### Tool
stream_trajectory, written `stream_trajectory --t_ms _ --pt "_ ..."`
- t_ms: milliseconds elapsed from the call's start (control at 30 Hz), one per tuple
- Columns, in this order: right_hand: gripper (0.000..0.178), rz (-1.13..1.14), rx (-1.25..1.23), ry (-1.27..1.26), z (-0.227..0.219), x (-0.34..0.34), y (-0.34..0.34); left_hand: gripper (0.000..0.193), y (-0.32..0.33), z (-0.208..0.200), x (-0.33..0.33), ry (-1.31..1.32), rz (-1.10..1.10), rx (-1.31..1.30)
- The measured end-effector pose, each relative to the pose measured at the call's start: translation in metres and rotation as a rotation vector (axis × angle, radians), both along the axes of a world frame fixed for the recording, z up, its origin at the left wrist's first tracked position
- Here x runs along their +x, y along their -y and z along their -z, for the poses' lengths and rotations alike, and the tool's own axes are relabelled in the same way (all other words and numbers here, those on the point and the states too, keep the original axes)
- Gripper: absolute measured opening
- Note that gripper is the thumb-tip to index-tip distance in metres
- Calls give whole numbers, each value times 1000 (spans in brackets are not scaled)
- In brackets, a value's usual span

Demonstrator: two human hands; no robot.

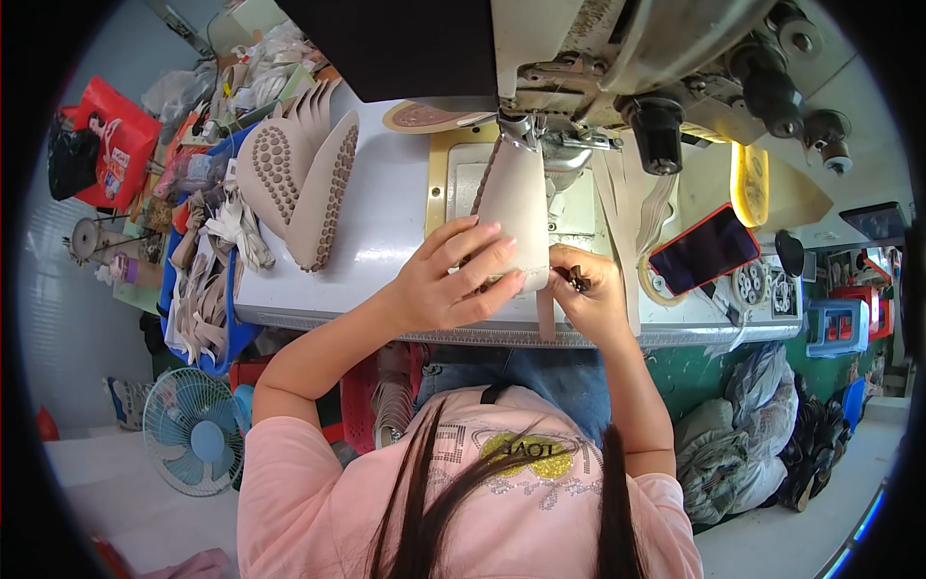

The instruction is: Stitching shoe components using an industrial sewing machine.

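Observation:
A beige shoe piece (511, 217), with a row of brown round studs along its left edge, stands tilted under the sewing machine's presser foot (521, 130). My left hand (463, 275) wraps over its near end, fingers spread across the surface; the thumb is hidden. Just right of the piece, my right hand (590, 294) is closed around a small dark metal tool (577, 278), mostly covered by the fingers. Its fingertips touch the shoe piece's edge. Below them hangs a narrow beige strip (546, 314). Several more studded shoe pieces (289, 183) lie stacked on the table to the left.
The sewing machine head (656, 58) overhangs the work. Right of it are long beige strips (617, 212), a red-edged phone (704, 249) and bobbins (750, 285). A blue basket (231, 318) of scraps stands left, above a fan (198, 434). Bagged material (752, 425) lies lower right.

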State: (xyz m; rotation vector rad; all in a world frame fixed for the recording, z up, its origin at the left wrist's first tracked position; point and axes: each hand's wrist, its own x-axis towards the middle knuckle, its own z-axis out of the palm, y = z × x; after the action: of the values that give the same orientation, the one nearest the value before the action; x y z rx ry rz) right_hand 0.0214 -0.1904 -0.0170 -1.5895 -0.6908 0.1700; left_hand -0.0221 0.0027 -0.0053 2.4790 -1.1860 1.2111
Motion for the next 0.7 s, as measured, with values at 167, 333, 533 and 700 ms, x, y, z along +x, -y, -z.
stream_trajectory --t_ms 167,333,533,700 --pt "23 437 -272 684 -34 10 41 36 -2 2 8 -90 -48 -157" --pt "23 1332 -459 514 -46 39 157 37 2 5 9 -39 -47 -141" --pt "21 1246 -425 753 -24 45 164 37 3 4 4 -48 -67 -124" --pt "20 1280 -337 680 -29 43 155 34 5 5 -7 -49 -40 -119"
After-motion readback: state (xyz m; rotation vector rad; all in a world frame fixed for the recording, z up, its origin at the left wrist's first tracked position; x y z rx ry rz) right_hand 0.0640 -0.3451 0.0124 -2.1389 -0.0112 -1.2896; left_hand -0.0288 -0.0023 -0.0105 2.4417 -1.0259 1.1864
